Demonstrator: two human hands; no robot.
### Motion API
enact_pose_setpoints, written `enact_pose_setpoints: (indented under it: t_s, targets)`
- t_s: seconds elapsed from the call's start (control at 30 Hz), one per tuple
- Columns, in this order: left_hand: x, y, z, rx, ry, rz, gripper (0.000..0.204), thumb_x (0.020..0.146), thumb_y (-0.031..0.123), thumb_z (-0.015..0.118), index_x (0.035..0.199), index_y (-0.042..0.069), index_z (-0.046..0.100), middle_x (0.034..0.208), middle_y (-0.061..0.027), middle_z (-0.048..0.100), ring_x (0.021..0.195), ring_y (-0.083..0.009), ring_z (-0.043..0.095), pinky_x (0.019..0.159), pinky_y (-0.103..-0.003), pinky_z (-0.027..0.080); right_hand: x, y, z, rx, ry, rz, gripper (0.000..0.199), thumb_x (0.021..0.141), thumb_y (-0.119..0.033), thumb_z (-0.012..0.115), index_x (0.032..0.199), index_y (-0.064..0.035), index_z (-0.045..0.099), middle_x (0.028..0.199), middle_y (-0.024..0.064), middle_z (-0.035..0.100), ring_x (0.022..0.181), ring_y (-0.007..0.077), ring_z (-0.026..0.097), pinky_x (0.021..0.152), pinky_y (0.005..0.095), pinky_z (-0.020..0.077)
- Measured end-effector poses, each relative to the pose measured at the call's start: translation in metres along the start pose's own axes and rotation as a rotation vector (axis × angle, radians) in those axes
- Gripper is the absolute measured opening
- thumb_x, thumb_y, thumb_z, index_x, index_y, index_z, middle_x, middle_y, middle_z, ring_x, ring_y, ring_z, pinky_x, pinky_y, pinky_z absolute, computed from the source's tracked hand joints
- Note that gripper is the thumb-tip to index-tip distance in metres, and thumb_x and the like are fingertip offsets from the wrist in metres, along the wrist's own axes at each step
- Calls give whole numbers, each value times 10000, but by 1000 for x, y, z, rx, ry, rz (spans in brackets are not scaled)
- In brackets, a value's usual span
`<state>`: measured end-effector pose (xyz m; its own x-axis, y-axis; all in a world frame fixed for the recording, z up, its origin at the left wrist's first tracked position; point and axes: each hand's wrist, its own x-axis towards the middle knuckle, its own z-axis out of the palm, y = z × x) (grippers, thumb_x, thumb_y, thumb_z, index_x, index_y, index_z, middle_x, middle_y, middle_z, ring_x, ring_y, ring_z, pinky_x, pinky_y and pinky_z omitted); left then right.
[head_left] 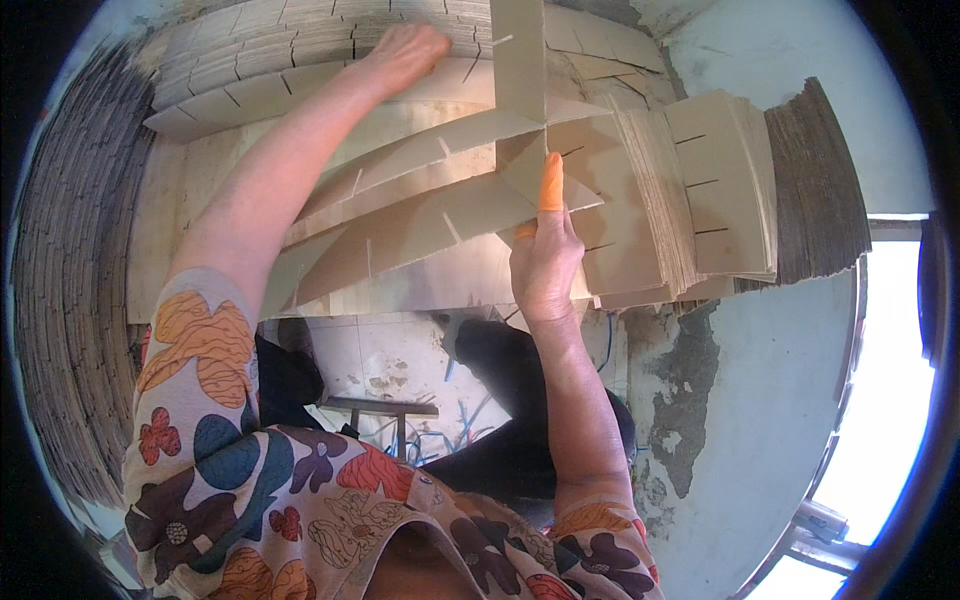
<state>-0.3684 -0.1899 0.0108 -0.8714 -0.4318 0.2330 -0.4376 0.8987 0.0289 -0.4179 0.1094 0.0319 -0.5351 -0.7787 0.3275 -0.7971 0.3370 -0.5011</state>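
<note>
The right hand (545, 255) presses against a half-built lattice of slotted cardboard strips (430, 200) that lies in the middle of the table (160, 240). Its forefinger wears an orange rubber finger cot (551, 185) and points straight up along an upright cardboard strip (518, 55) slotted across the long ones; the thumb and forefinger are closed on the edge of a strip where the pieces cross. The left hand (405, 50) reaches to the far edge of the table and lies flat, fingers together, on a stack of long slotted strips (260, 60); whether it pinches one cannot be told. Near the right edge a thick pile of shorter slotted cardboard pieces (720, 190) lies fanned out, overhanging the table. Both arms wear short flowered sleeves (200, 400). Below the table's near edge a metal stool frame (385, 410) stands on a stained floor (390, 360).
</note>
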Motion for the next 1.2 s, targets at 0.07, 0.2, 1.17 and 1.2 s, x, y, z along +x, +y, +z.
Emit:
enact_pose_setpoints:
  t_s: [0.07, 0.2, 1.17, 1.2]
  targets:
    - [-1, 3, -3, -32, -38, -17, 102, 762, 47, 576, 849, 15, 618, 801, -165, 628, 865, -332, 621, 697, -427, 519, -1, 1, -1, 5, -9, 12, 848, 754, 123, 468, 1473, -250, 218, 1016, 205, 623, 745, 313, 638, 681, 350, 512]
    - [-5, -7, 12, -10, 142, 72, 117, 748, 49, 582, 854, 15, 619, 756, -176, 624, 790, -348, 641, 663, -446, 519, 0, -1, -1, 31, -26, 21, 837, 751, 121, 464, 1469, -242, 233, 1035, 209, 622, 750, 319, 638, 677, 359, 511]
    - [-13, 4, -6, -38, 383, 185, 45, 754, 60, 571, 783, 28, 562, 771, -102, 597, 803, -272, 589, 659, -389, 518, 1, 6, 0, -8, -19, -108, 828, 731, 91, 574, 1459, -136, 250, 941, 181, 605, 716, 352, 622, 607, 398, 519]
    - [-14, 4, -7, -52, 397, 190, 46, 756, 62, 576, 779, 27, 557, 766, -104, 595, 797, -274, 587, 658, -390, 516, 1, 6, 0, -16, -26, -99, 824, 735, 83, 577, 1459, -133, 247, 937, 182, 605, 714, 355, 621, 606, 402, 519]
